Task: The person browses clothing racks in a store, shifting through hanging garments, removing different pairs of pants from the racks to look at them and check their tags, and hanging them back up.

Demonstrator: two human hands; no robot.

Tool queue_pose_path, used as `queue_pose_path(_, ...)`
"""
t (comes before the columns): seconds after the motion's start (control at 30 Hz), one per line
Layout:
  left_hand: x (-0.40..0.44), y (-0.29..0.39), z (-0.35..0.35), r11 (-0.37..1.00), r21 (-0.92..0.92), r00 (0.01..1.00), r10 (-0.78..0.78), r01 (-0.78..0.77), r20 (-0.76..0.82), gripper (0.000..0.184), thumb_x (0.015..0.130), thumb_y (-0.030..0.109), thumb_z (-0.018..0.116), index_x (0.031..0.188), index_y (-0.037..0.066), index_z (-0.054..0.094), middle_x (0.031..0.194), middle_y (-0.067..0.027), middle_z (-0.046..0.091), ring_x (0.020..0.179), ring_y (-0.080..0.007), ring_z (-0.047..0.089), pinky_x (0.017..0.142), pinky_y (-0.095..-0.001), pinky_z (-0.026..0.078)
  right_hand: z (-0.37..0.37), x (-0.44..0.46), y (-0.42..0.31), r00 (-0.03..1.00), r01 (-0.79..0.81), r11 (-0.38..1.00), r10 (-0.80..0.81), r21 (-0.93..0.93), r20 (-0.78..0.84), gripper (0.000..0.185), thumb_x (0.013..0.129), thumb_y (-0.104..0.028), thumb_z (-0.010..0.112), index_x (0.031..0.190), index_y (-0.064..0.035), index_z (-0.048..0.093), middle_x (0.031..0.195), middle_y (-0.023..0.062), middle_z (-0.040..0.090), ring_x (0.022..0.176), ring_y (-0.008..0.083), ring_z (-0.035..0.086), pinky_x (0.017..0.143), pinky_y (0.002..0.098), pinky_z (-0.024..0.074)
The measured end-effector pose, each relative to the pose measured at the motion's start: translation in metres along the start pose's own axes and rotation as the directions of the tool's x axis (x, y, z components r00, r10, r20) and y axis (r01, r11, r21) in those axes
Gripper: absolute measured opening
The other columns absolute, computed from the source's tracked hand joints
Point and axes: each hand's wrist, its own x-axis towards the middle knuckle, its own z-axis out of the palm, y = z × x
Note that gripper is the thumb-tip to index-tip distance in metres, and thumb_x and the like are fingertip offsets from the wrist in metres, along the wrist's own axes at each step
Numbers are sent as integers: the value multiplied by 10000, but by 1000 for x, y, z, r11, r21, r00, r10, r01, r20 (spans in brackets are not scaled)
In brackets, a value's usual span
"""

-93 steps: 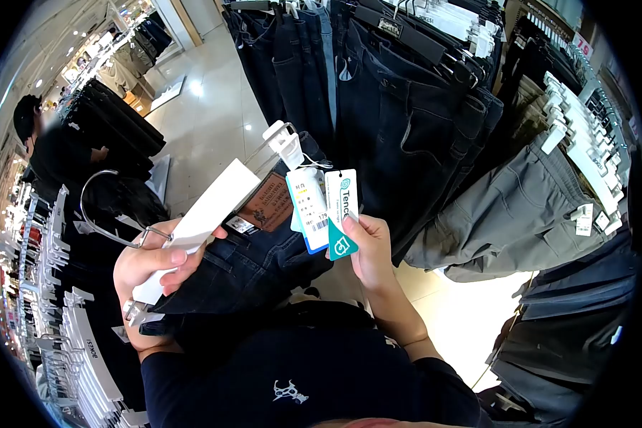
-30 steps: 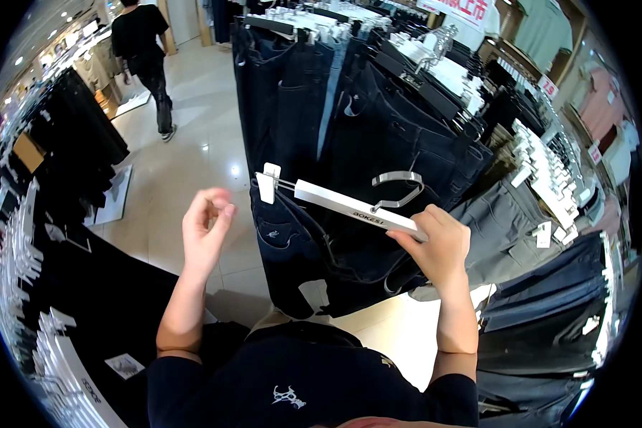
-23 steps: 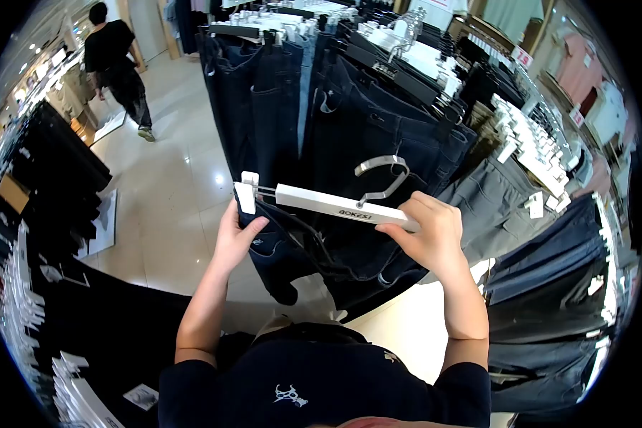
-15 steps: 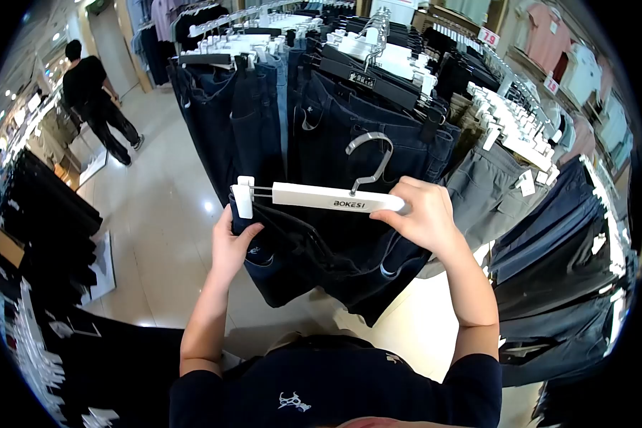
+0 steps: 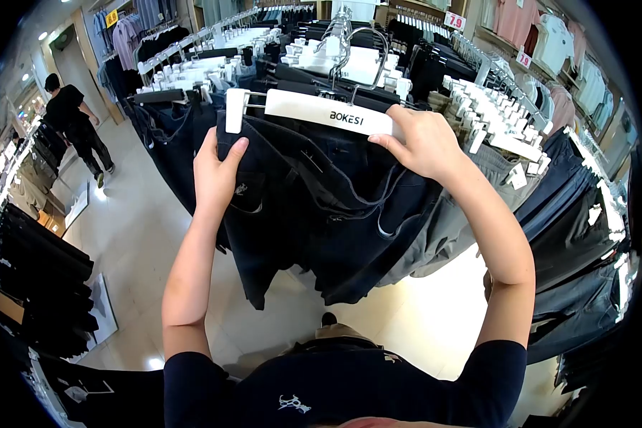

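Note:
Out in front of me is a white clip hanger [image 5: 303,109] lettered BOKESI, with dark denim shorts [image 5: 278,228] hanging from it. My right hand [image 5: 428,141] is closed around the hanger's right end, thumb along its front. At the other side, my left hand [image 5: 217,175] pinches the left edge of the shorts just below the white clip [image 5: 234,111]. The hanger's metal hook reaches up in front of the hangers on the rack; I cannot tell whether it touches the rail. The right clip is hidden behind my right hand.
Behind the shorts runs a rack packed with white hangers [image 5: 349,64] and dark bottoms. Grey trousers [image 5: 435,221] hang to the right, with more dark trousers [image 5: 563,235] beyond. A person in black [image 5: 75,121] walks in the left aisle. Dark garments [image 5: 39,264] fill the left rack.
Both hands have raised the hanger and shorts and moved them forward, closer to the rack's hangers. My arms are stretched further out. The person in the aisle has moved a little to the left.

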Motion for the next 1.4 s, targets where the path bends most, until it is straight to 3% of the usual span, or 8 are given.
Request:
queue_pose_path(0.2, 36, -19, 33, 999, -10, 998, 41, -40, 43, 227, 820, 146, 628, 955, -16, 545, 821, -70, 613, 754, -107, 534, 718, -247, 428, -6, 24, 35, 982, -60, 997, 51, 46, 184, 446, 833, -420, 532, 799, 24, 552, 663, 203, 589, 682, 367, 593, 627, 433, 477)
queue_pose_path(0.47, 41, -51, 36, 995, 97, 999, 18, -13, -45, 201, 846, 158, 595, 945, -14, 558, 856, -41, 601, 779, -99, 532, 735, -236, 423, 3, 65, 31, 976, 14, 999, -7, -29, 217, 435, 820, -397, 548, 766, 34, 568, 679, 199, 605, 687, 359, 608, 638, 428, 486)
queue_pose_path(0.6, 43, -76, 29, 999, -21, 999, -33, 33, -11, 224, 839, 163, 607, 957, -15, 539, 832, -64, 599, 772, -121, 539, 725, -238, 421, 21, 72, 25, 974, 55, 998, -46, -38, 224, 408, 817, -386, 554, 760, 19, 558, 684, 184, 607, 674, 349, 608, 617, 426, 482)
queue_pose_path(0.67, 48, -88, 31, 997, -83, 1000, 2, -1, 14, 239, 837, 173, 612, 956, -18, 533, 825, -68, 594, 764, -126, 533, 724, -244, 423, 31, 69, 24, 991, 97, 994, -92, -46, 95, 410, 813, -397, 555, 745, 7, 544, 690, 170, 606, 662, 344, 603, 602, 426, 477)
queue_pose_path(1.03, 69, -90, 29, 990, -140, 991, 9, 10, 135, 229, 825, 165, 617, 943, -11, 529, 820, -69, 602, 759, -118, 540, 707, -265, 436, 24, 73, 15, 977, -59, 993, 79, -106, 197, 438, 824, -435, 529, 755, -3, 556, 698, 177, 600, 694, 345, 598, 632, 423, 468)
queue_pose_path(1.2, 54, -82, 23, 997, -81, 988, 20, -7, 152, 269, 812, 181, 619, 975, -16, 537, 831, -95, 618, 779, -146, 569, 723, -273, 440, 34, 65, 9, 982, -131, 973, 153, -191, 107, 454, 847, -430, 498, 680, -15, 580, 606, 134, 584, 649, 291, 601, 574, 389, 476)
queue_pose_path(1.27, 51, -88, 25, 991, -133, 989, 3, 17, 148, 281, 814, 195, 624, 974, -20, 538, 832, -95, 620, 772, -149, 571, 719, -269, 441, 40, 62, 9, 996, -83, 954, 71, -290, -51, 478, 840, -443, 504, 621, -27, 594, 572, 110, 577, 610, 268, 590, 553, 367, 480)
queue_pose_path(1.4, 50, -95, 26, 986, -150, 980, -36, 66, 195, 302, 817, 213, 627, 975, -29, 538, 836, -100, 623, 772, -153, 574, 713, -268, 443, 41, 61, 6, 993, -88, 958, 64, -273, -97, 514, 815, -473, 523, 608, -11, 609, 568, 118, 574, 673, 258, 581, 573, 351, 487)
